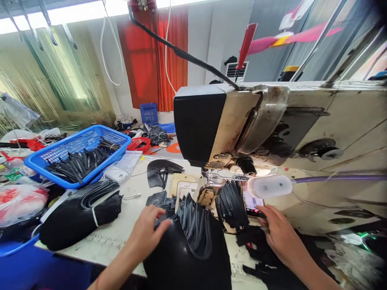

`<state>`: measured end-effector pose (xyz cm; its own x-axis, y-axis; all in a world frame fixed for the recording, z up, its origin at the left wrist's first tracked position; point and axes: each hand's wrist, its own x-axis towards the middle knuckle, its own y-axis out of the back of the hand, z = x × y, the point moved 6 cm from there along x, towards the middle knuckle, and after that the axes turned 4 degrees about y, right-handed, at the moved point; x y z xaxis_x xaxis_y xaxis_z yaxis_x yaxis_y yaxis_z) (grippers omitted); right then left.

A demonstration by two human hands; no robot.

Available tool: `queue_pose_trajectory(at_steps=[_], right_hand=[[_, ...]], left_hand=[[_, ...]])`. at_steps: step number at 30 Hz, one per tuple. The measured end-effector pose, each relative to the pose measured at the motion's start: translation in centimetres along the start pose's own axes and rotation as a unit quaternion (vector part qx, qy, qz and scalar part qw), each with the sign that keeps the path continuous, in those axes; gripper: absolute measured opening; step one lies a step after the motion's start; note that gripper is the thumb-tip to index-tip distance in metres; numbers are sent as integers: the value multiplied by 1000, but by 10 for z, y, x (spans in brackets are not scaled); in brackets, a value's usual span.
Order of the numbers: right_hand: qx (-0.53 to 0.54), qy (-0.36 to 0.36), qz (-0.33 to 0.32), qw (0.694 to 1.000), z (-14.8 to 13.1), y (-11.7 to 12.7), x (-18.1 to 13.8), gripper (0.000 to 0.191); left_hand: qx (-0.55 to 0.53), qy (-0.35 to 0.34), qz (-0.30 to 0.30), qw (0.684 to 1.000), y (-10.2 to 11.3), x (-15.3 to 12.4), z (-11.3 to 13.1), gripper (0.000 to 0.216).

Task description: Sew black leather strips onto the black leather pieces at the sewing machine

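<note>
My left hand (pixel 148 233) rests with fingers stretched on a stack of black leather pieces (pixel 187 257) topped with several black straps (pixel 193 221), in front of the sewing machine (pixel 272 125). My right hand (pixel 279 235) lies to the right of the needle area (pixel 211 181), its fingertips at the lower edge of a phone (pixel 252 204) lying on the machine bed. Nothing shows inside that hand and its fingers look loosely extended. Another bunch of black straps (pixel 231 203) sits between the needle and the phone.
A blue basket (pixel 75 141) of black straps stands at the left, with a tied black bundle (pixel 81 215) in front of it. A white lamp head (pixel 269 186) on a purple arm hangs over the bed. Red baskets, bags and scraps crowd the far table.
</note>
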<state>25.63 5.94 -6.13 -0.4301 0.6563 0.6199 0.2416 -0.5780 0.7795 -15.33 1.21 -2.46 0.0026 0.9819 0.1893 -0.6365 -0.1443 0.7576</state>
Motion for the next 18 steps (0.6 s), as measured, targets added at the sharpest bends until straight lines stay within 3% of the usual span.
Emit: queue_pose_trajectory(at_steps=[3,6,10,14,16,18], right_hand=[[-4,20,2,1000,10,-22,22,29],[6,33,6,999,-3,-17,39,29],[116,22,38,992,-70,9,36,29],[343,60,-45,936,-171,7,16,33],[361,27,-53,931,-196,1,16,34],[376,3,-54,925,-204,0,23,28]], left_hand=[[81,33,-16,996,-21,-14,21,59],[110,65,-30,991,-33,-18,24,69],[54,80,-3,995,-36,-13,17,59],[-73,80,46,993,-33,-3,18,27],[-194,79,27,977,-32,4,26,20],[-309,89,-8,947,-31,12,36,15]])
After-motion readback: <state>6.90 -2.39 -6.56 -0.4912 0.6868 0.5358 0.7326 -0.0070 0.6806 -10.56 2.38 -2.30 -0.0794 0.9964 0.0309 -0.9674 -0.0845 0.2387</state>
